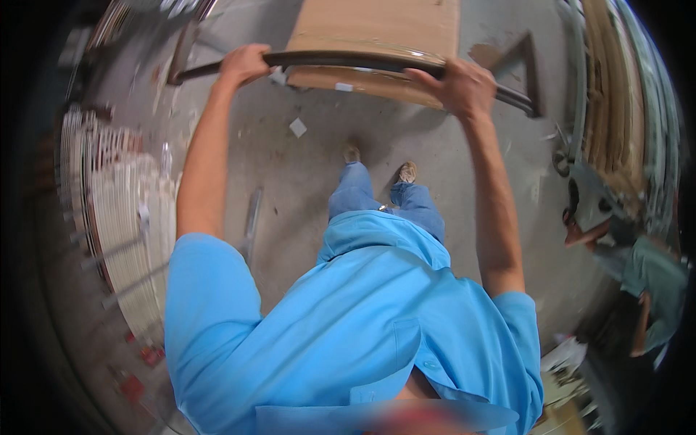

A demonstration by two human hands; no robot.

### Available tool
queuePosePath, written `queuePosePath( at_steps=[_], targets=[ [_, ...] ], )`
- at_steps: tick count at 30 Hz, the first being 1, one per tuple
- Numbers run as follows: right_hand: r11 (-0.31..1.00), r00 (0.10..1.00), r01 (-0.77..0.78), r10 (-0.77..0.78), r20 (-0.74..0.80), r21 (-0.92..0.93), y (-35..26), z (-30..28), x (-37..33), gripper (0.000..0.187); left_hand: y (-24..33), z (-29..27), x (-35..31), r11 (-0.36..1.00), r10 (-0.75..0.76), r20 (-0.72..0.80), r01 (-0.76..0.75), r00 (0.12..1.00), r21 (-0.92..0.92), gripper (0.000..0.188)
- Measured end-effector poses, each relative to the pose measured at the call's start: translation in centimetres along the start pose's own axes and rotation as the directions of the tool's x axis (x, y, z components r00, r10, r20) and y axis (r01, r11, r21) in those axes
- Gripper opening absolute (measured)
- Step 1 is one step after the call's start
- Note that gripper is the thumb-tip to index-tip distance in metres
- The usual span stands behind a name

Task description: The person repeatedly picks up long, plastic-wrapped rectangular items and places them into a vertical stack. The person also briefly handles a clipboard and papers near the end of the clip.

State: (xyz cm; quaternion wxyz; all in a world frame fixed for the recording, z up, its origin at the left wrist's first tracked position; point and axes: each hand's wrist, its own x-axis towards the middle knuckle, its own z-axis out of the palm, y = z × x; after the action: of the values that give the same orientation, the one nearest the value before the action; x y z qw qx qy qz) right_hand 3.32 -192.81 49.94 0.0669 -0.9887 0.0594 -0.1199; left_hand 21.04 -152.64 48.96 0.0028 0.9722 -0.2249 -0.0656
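Observation:
Across the top of the head view runs a long dark brown bar (348,60), with angled side pieces at both ends; what it belongs to I cannot tell. My left hand (245,65) is closed around it near its left end. Toward the other end, my right hand (467,87) wraps it too, thumb pointing inward along the bar. Both arms are stretched out ahead of me. Just beyond and partly under the bar is a large brown cardboard box (377,25), with a small white label on its near side.
Stacked pale slats or frames (127,225) line the left. Long brown and grey panels (616,94) stand at the right, where another person (652,283) in a green top is nearby. On the floor lie a metal strip (253,221) and a white paper scrap (298,127).

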Motion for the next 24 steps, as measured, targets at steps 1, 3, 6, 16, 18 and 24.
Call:
queuePosePath(
  at_steps=[1,3,6,16,18,24],
  targets=[
    [1.000,1.000,0.001,-0.001,0.017,-0.002,0.9,-1.1,-0.3,0.077,1.7,-0.6,-0.6,1.000,0.001,-0.012,-0.001,1.000,-0.011,0.026],
    [0.999,0.999,0.033,-0.033,0.028,-0.006,2.1,-3.4,-1.3,0.079,5.0,-1.0,-2.3,1.000,-0.020,-0.136,0.018,0.991,-0.014,0.028],
    [0.994,0.995,-0.040,0.049,0.084,-0.104,5.2,-5.6,-4.7,0.076,9.9,-0.4,-5.1,0.998,0.031,-0.177,-0.040,0.984,-0.048,0.029],
    [1.000,0.965,0.014,-0.014,0.263,0.004,16.4,-8.0,-13.0,0.071,20.4,3.1,-15.7,0.963,-0.125,-0.359,0.027,0.925,-0.266,0.039],
    [1.000,0.936,0.008,-0.017,0.352,0.027,15.0,-9.7,-13.5,0.065,21.6,3.4,-20.0,0.978,-0.156,-0.502,0.061,0.850,-0.200,0.029],
    [0.945,0.904,0.327,-0.311,0.294,-0.005,5.4,-6.7,-17.2,0.060,18.5,8.4,-51.3,0.600,-0.796,-0.489,0.365,0.357,-0.712,0.044]
  ],
)
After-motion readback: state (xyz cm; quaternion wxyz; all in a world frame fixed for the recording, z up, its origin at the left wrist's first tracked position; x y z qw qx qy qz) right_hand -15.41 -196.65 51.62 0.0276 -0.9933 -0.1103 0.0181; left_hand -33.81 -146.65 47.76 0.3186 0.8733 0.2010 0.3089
